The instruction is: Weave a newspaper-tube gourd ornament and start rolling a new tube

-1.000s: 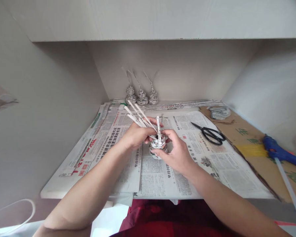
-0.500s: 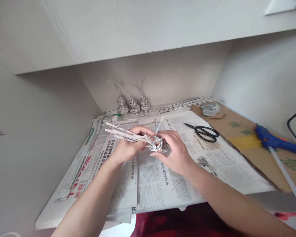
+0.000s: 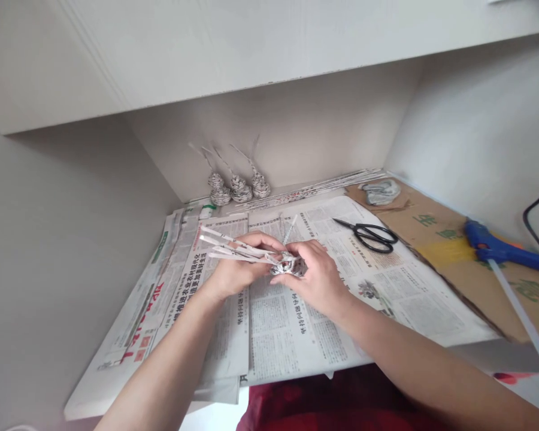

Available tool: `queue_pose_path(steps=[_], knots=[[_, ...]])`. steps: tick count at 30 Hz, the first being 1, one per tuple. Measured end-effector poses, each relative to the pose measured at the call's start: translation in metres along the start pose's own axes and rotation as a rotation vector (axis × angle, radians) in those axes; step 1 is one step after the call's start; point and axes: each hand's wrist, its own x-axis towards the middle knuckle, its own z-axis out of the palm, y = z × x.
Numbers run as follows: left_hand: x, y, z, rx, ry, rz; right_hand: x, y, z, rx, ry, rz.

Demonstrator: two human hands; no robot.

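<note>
Between my two hands is a small woven piece of rolled newspaper (image 3: 288, 267), held just above the newspaper-covered tabletop. My right hand (image 3: 318, 272) grips its rounded body from the right, thumb in front and fingers behind. My left hand (image 3: 240, 269) is closed on its left side, around the paper tubes (image 3: 227, 244) that stick out to the left. One more paper tube (image 3: 290, 228) points up and away between my hands. Parts of the woven piece are hidden behind my fingers.
Three woven paper gourds (image 3: 238, 188) stand at the back wall, beside a bundle of long paper tubes (image 3: 318, 190). Black-handled scissors (image 3: 371, 235) lie on the newspaper (image 3: 291, 335). At right, cardboard (image 3: 435, 239) carries a crumpled cloth (image 3: 381, 192) and a blue glue gun (image 3: 498, 248) with its glue stick.
The protruding paper tubes have shifted slightly to the right and sit closer together as the woven piece turns a little in my hands. The camera view has shifted slightly.
</note>
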Motion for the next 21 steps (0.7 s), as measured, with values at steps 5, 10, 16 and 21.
queue_pose_path(steps=[5,10,16,21], knots=[[0.004,0.0,0.007,0.095,0.033,0.026,0.0,0.002,0.002,-0.028,-0.022,0.028],[0.005,-0.007,0.013,0.059,0.089,0.006,0.0,0.005,0.002,-0.028,-0.034,0.032],[0.005,-0.009,0.007,-0.205,0.198,-0.137,-0.003,-0.002,-0.001,0.009,-0.07,-0.007],[0.006,-0.01,0.004,-0.352,0.184,-0.134,0.0,-0.006,0.0,-0.06,-0.117,-0.02]])
